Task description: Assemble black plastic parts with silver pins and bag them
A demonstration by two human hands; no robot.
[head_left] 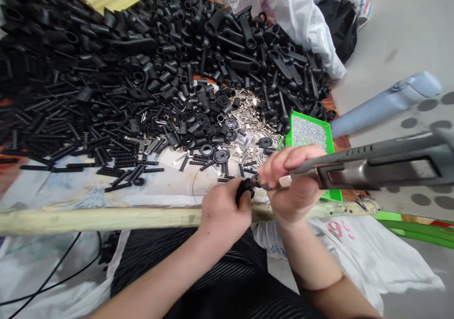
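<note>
My left hand (223,210) is closed round a small black plastic part (244,191) just above the table's front edge. My right hand (294,182) grips a grey electric screwdriver (372,165) that lies nearly level, its tip touching the black part. A green tray of small silver screws (308,132) stands just behind my right hand. Thin silver metal pieces (248,120) lie scattered in the middle of the table.
A big heap of black plastic parts (159,49) covers the table's back and left, with ribbed black rods (53,134) at the left. A pale wooden rail (106,217) edges the table. White plastic bags (301,12) lie behind; a light blue tool handle (386,102) sits right. Cables (53,276) hang below.
</note>
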